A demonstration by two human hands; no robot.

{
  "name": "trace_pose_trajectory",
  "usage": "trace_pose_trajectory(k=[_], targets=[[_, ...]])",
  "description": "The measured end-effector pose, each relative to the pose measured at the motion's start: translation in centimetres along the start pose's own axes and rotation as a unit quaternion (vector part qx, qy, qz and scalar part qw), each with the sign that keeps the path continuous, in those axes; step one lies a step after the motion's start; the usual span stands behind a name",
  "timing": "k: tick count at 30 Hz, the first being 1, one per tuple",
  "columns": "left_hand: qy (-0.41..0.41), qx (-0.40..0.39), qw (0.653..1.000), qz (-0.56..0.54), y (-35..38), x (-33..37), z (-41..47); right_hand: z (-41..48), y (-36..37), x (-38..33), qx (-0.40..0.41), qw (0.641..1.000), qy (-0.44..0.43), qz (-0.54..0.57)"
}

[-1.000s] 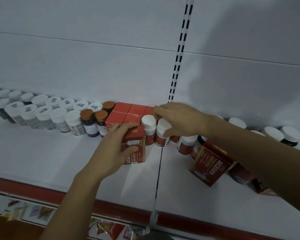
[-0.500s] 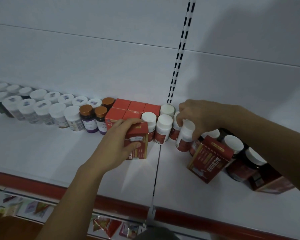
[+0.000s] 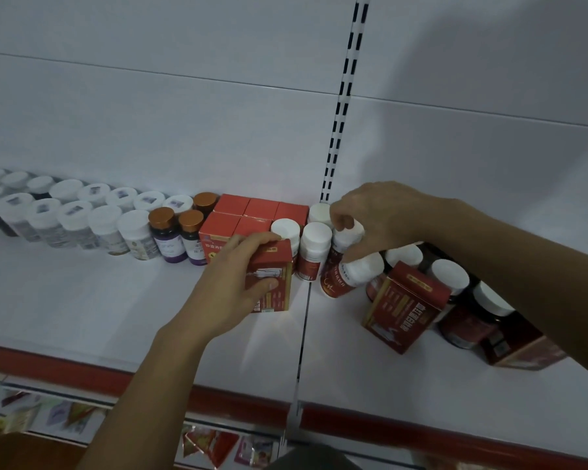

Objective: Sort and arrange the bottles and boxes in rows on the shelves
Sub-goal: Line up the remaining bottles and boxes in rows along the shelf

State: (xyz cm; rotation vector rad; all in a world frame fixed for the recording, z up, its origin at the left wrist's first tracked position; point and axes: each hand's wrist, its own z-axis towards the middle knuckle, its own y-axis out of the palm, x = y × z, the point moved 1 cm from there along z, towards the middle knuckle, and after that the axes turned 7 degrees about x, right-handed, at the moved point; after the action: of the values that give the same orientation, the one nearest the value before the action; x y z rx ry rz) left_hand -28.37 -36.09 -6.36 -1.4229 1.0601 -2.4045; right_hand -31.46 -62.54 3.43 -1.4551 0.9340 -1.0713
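My left hand point(image 3: 231, 283) grips an upright red box point(image 3: 275, 279) in front of a block of red boxes point(image 3: 248, 212) at the back of the white shelf point(image 3: 82, 300). My right hand point(image 3: 384, 218) holds a tilted red-labelled bottle with a white cap point(image 3: 347, 271) by its top, just right of two upright white-capped bottles point(image 3: 314, 249). A row of white-capped bottles point(image 3: 82, 218) and three brown-capped purple bottles point(image 3: 170, 235) runs off to the left.
A loose red box point(image 3: 404, 307) leans at the right, with dark white-capped jars point(image 3: 472, 310) and another box point(image 3: 523, 351) behind it. A red strip point(image 3: 82, 371) edges the shelf front. A slotted upright point(image 3: 343, 96) splits the back wall.
My right hand has left the back row of bottles, moved right and picked up a white-capped bottle, now tilted. My left hand stays on the red box.
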Motion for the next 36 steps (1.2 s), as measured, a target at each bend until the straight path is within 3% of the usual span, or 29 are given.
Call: trace_pose_trajectory(k=[4, 10, 15, 19, 24, 30, 36], targets=[[0.002, 0.004, 1.0, 0.003, 0.0, 0.0, -0.1, -0.9, 0.1, 0.1, -0.062, 0.997, 0.02, 0.031], [0.006, 0.0, 1.0, -0.001, 0.4, 0.1, -0.1, -1.0, 0.9, -1.2, -0.069, 0.994, 0.023, 0.083], [0.006, -0.001, 1.0, 0.0, 0.5, 0.0, -0.1, -1.1, 1.8, -2.1, -0.172, 0.985, 0.02, -0.024], [0.006, -0.002, 1.0, -0.003, 0.5, 0.1, 0.0, -1.0, 2.0, -2.1, -0.154, 0.988, 0.01, -0.008], [0.0, -0.001, 1.0, -0.003, 0.6, 0.1, 0.0, -0.6, 1.3, -1.9, -0.067, 0.998, -0.005, 0.003], [0.002, -0.001, 1.0, -0.008, 0.6, 0.0, 0.0, -1.2, 3.3, -2.3, -0.13, 0.988, -0.005, -0.084], [0.005, -0.002, 1.0, -0.011, 0.5, -0.1, 0.1, -1.0, 3.4, -2.3, -0.138, 0.99, 0.02, -0.034]])
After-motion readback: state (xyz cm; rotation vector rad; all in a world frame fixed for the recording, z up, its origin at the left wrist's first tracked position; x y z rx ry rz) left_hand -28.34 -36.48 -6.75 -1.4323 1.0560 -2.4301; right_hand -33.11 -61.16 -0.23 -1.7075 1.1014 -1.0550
